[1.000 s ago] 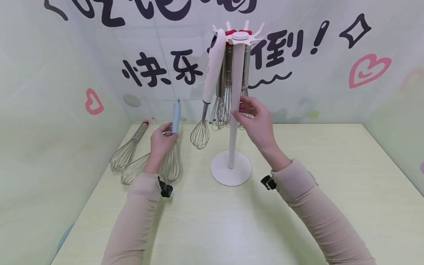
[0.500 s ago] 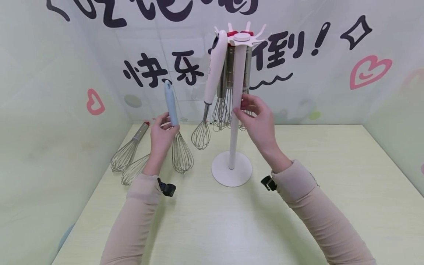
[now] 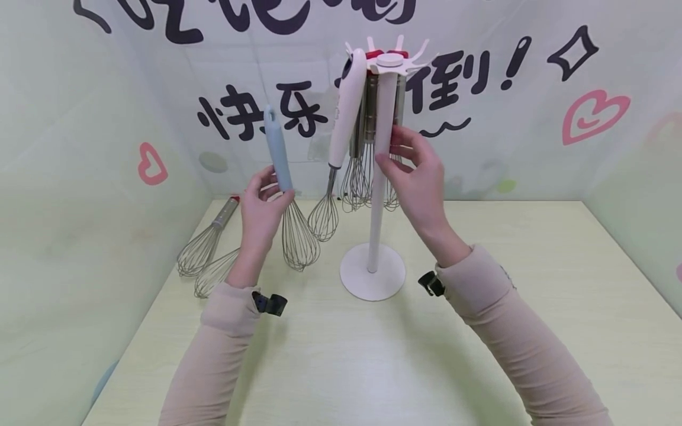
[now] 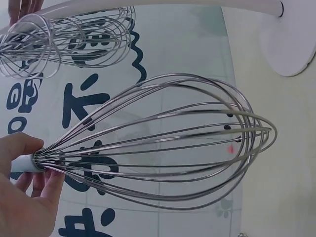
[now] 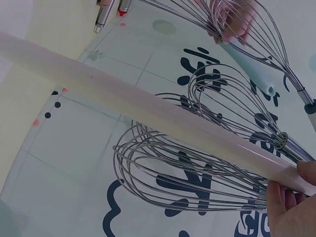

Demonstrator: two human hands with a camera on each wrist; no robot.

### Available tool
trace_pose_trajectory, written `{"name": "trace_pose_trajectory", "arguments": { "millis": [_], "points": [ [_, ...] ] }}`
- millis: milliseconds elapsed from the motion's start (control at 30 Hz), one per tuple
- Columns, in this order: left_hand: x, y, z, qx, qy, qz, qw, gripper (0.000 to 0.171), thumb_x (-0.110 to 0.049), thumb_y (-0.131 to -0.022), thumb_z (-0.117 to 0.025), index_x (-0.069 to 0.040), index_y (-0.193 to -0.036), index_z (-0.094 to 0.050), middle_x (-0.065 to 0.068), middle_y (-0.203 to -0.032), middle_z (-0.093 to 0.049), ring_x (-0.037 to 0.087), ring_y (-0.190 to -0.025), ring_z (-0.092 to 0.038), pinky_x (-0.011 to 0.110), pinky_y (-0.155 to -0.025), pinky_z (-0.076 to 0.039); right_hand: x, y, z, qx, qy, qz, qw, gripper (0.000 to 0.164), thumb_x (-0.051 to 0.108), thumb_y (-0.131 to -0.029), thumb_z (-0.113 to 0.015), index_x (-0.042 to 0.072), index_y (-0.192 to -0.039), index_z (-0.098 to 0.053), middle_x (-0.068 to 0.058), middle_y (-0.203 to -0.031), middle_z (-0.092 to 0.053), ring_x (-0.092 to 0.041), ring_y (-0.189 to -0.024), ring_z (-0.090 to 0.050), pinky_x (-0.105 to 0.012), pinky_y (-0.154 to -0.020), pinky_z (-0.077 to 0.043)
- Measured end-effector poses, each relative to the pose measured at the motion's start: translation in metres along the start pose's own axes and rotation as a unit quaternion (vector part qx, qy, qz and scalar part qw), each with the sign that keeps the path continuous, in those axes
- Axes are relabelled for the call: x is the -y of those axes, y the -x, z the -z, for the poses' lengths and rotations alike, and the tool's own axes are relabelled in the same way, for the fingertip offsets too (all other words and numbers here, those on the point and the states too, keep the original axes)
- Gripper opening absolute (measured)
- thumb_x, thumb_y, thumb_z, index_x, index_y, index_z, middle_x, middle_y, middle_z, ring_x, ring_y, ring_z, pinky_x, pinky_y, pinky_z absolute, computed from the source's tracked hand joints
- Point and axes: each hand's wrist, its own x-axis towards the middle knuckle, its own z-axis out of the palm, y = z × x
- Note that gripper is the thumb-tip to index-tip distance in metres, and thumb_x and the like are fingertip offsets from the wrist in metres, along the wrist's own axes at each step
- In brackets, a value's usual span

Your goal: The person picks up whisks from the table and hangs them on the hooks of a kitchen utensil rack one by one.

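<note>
My left hand [image 3: 261, 207] pinches a whisk with a light blue handle [image 3: 277, 148] near the handle's lower end. Its wire loops [image 4: 163, 148] fill the left wrist view, hanging above the table in the head view. With thumb and fingers, my right hand [image 3: 421, 177] grips the white post of a whisk stand [image 3: 379, 207], fairly high up. From the stand's prongs hang a white-handled whisk [image 3: 346, 112] at the left and several metal-handled whisks [image 3: 356, 177] behind the post, which partly hides them.
Two whisks lie at the table's back left: a metal-handled whisk [image 3: 199, 248] and another whisk [image 3: 215, 272], half hidden by my left arm. The stand's round base [image 3: 373, 287] sits on the pale table [image 3: 351, 367]. A printed backdrop [image 3: 506, 165] rises behind.
My left hand has lifted the blue-handled whisk off the table, up and slightly right, its wires swinging toward the stand. My right hand has slid higher along the post.
</note>
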Motion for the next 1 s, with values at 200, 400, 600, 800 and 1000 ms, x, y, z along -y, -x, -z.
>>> {"name": "trace_pose_trajectory", "arguments": {
  "millis": [200, 400, 600, 800, 1000],
  "points": [
    [-0.010, 0.007, -0.003, 0.005, 0.012, -0.012, 0.9998, 0.055, 0.001, -0.084, -0.063, -0.008, -0.137, -0.048, -0.004, -0.115, -0.050, 0.011, -0.108, -0.055, 0.027, -0.100, -0.052, 0.002, -0.001, -0.001, 0.000, -0.004, 0.001, 1.000, 0.040, -0.003, -0.086, -0.063, -0.005, -0.125, -0.055, -0.019, -0.118, -0.060, -0.026, -0.104, -0.064, -0.028, -0.092, -0.057],
    [-0.016, 0.010, -0.005, 0.007, 0.016, -0.031, 0.9994, 0.054, 0.001, -0.084, -0.063, -0.008, -0.135, -0.050, -0.005, -0.113, -0.051, 0.011, -0.106, -0.056, 0.027, -0.099, -0.052, 0.003, -0.003, -0.002, -0.001, 0.001, -0.007, 1.000, 0.039, -0.004, -0.086, -0.062, -0.005, -0.124, -0.054, -0.020, -0.115, -0.060, -0.028, -0.103, -0.065, -0.027, -0.092, -0.056],
    [-0.021, 0.014, -0.006, 0.008, 0.022, -0.035, 0.9991, 0.054, 0.001, -0.084, -0.064, -0.008, -0.135, -0.050, -0.005, -0.113, -0.051, 0.011, -0.106, -0.056, 0.028, -0.100, -0.052, 0.004, -0.006, -0.005, -0.007, 0.001, -0.003, 1.000, 0.038, -0.006, -0.085, -0.062, -0.007, -0.122, -0.055, -0.020, -0.111, -0.061, -0.028, -0.098, -0.066, -0.028, -0.089, -0.058],
    [-0.027, 0.017, -0.005, 0.003, 0.037, -0.045, 0.9983, 0.054, 0.004, -0.083, -0.063, -0.006, -0.135, -0.050, -0.005, -0.113, -0.052, 0.011, -0.106, -0.055, 0.027, -0.100, -0.051, 0.004, -0.008, -0.009, -0.014, -0.007, -0.008, 1.000, 0.037, -0.007, -0.085, -0.061, -0.007, -0.121, -0.056, -0.021, -0.110, -0.062, -0.026, -0.096, -0.065, -0.026, -0.089, -0.058],
    [-0.034, 0.019, -0.004, -0.008, 0.040, -0.055, 0.9976, 0.055, 0.005, -0.083, -0.064, -0.006, -0.135, -0.050, -0.004, -0.116, -0.053, 0.011, -0.107, -0.055, 0.026, -0.101, -0.051, 0.004, -0.009, -0.015, -0.024, -0.012, -0.009, 1.000, 0.036, -0.008, -0.084, -0.061, -0.008, -0.120, -0.056, -0.022, -0.110, -0.062, -0.025, -0.096, -0.065, -0.026, -0.088, -0.058]
  ]
}}
